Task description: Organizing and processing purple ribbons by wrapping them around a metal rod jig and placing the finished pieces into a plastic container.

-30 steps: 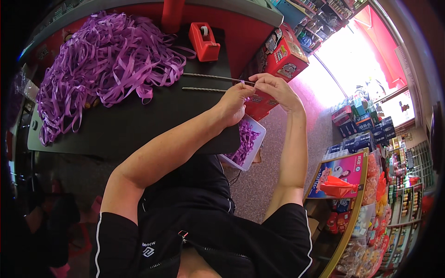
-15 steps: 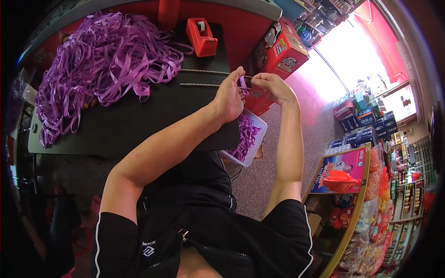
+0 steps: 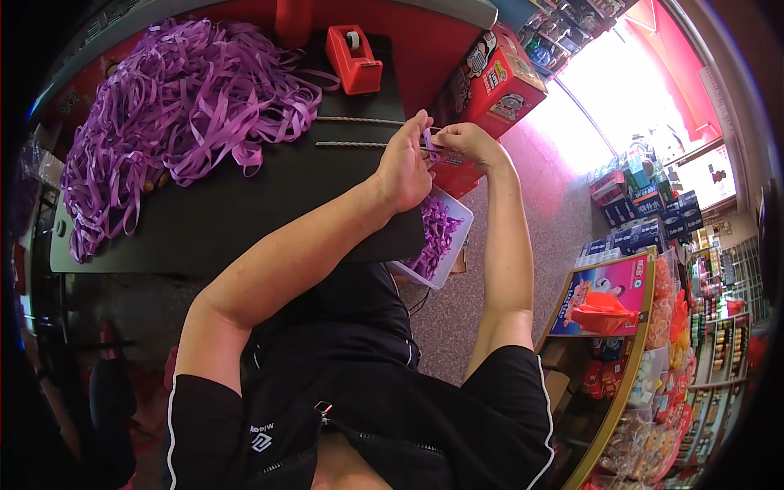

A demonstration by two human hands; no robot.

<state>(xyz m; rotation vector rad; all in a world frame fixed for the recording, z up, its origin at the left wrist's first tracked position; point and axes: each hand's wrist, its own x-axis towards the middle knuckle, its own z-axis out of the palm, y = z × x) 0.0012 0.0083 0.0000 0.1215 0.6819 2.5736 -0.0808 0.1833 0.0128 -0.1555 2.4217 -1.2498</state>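
Ribbon strip (image 3: 426,140) upright — pinched, both hands.

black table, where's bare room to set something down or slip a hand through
The widest bare patch of the black table lies between the purple ribbon pile and the near edge, left of the left hand. A narrower strip runs between the pile and the red tape dispenser. The right end is crowded: two thin rods, both hands, right hand.

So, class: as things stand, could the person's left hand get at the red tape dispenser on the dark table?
Probably yes. The left hand is busy pinching a purple strip, but the red tape dispenser stands just beyond it on the dark table, with only two thin rods lying between.
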